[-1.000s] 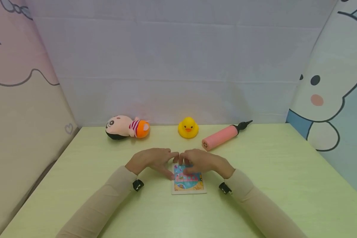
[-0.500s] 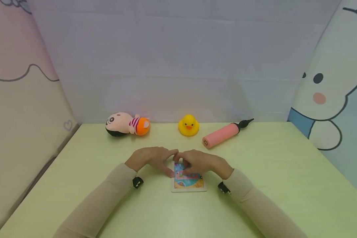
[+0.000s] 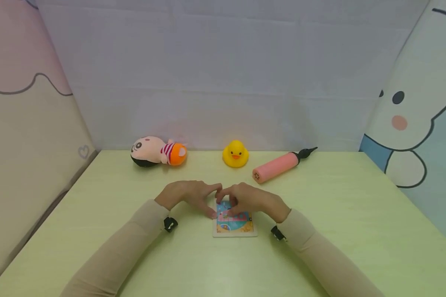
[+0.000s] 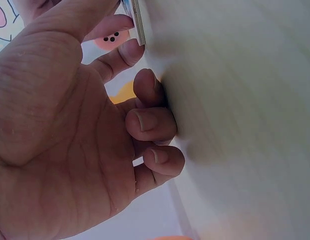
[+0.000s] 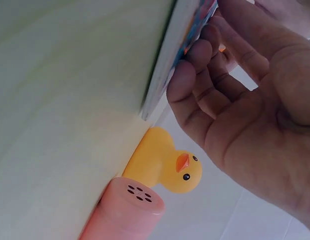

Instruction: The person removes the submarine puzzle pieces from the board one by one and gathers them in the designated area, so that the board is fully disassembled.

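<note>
A small puzzle (image 3: 235, 226) with a white frame and a bright sea picture lies flat on the table, its upper part covered by my hands. My left hand (image 3: 193, 195) holds its upper left corner, thumb at the left edge and index finger near the corner. In the left wrist view, the other fingers of the left hand (image 4: 90, 115) bend down against the table. My right hand (image 3: 250, 198) reaches over the top of the puzzle, thumb and bent fingertips touching the picture. Seen from the right wrist, several fingers of the right hand (image 5: 239, 95) rest along the puzzle (image 5: 162, 65).
Behind the hands stands a yellow rubber duck (image 3: 236, 154). A doll (image 3: 159, 152) in a striped top lies at the back left. A pink hand pump (image 3: 276, 167) with a black nozzle lies at the back right. A pale cloth wall (image 3: 223, 74) closes off the far table edge.
The right hand's index finger and thumb have shifted slightly left over the picture. My left hand keeps its place at the corner. The whole view has tilted a little.
</note>
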A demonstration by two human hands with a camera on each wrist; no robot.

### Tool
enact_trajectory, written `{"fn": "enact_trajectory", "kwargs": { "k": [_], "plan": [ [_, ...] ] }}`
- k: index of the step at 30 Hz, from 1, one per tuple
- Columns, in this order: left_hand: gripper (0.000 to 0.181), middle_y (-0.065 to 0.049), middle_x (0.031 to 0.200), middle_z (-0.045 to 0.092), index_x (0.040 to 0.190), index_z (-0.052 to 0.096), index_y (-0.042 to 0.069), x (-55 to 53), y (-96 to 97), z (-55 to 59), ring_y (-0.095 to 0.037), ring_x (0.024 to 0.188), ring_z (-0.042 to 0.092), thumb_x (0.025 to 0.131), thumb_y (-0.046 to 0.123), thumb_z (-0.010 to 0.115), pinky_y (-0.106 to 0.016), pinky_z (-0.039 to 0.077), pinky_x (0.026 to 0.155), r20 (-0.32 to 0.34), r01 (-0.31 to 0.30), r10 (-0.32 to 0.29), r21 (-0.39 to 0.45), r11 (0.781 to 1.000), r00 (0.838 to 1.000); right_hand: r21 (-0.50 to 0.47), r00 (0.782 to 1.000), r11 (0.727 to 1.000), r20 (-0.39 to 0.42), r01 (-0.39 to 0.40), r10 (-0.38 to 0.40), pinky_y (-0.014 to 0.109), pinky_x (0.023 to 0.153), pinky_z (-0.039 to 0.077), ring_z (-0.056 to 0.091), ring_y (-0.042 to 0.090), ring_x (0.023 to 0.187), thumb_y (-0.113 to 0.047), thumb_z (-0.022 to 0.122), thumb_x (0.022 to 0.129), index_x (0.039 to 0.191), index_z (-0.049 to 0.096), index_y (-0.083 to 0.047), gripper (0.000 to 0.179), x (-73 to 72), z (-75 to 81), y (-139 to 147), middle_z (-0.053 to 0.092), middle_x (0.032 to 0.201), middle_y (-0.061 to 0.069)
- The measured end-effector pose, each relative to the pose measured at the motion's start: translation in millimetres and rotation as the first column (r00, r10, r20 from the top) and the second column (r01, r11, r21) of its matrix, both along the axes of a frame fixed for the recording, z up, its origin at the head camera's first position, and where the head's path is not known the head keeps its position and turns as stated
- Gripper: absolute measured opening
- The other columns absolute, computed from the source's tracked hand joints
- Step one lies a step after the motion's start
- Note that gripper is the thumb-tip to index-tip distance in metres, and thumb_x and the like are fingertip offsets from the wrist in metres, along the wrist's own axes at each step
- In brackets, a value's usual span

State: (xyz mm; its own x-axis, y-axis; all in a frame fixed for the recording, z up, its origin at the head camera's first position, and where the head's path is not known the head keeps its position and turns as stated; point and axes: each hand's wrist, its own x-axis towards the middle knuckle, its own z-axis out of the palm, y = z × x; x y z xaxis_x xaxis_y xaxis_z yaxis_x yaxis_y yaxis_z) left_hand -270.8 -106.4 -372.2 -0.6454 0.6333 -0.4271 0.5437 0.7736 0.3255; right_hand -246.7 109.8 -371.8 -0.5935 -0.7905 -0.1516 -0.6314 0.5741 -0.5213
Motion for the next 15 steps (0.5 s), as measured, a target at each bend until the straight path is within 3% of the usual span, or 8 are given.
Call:
{"fn": "enact_trajectory", "kwargs": {
  "k": [6, 15],
  "plan": [
    [0.054, 0.0, 0.083, 0.055, 0.116, 0.043, 0.033, 1.5, 0.5, -1.4, -0.018, 0.081, 0.058, 0.082, 0.06, 0.075, -0.034, 0.043, 0.073, -0.004, -0.001, 0.001, -0.009, 1.0, 1.0, 0.065, 0.999, 0.997, 0.011, 0.049, -0.05, 0.025, 0.063, 0.042, 0.05, 0.01, 0.063, -0.014, 0.074, 0.092, 0.121, 0.056, -0.023, 0.035, 4.7, -3.2, -1.4, 0.054, 0.069, -0.002],
    [0.059, -0.001, 0.087, 0.057, 0.12, 0.042, 0.031, 3.0, 0.9, 0.9, -0.018, 0.083, 0.058, 0.081, 0.061, 0.074, -0.037, 0.044, 0.077, -0.01, -0.015, 0.014, -0.024, 1.0, 1.0, 0.083, 1.0, 0.996, -0.007, 0.029, -0.029, 0.025, 0.064, 0.045, 0.052, 0.01, 0.064, -0.016, 0.072, 0.094, 0.121, 0.052, -0.022, 0.035, 5.1, -2.5, -0.9, 0.055, 0.071, -0.001]
  ]
}}
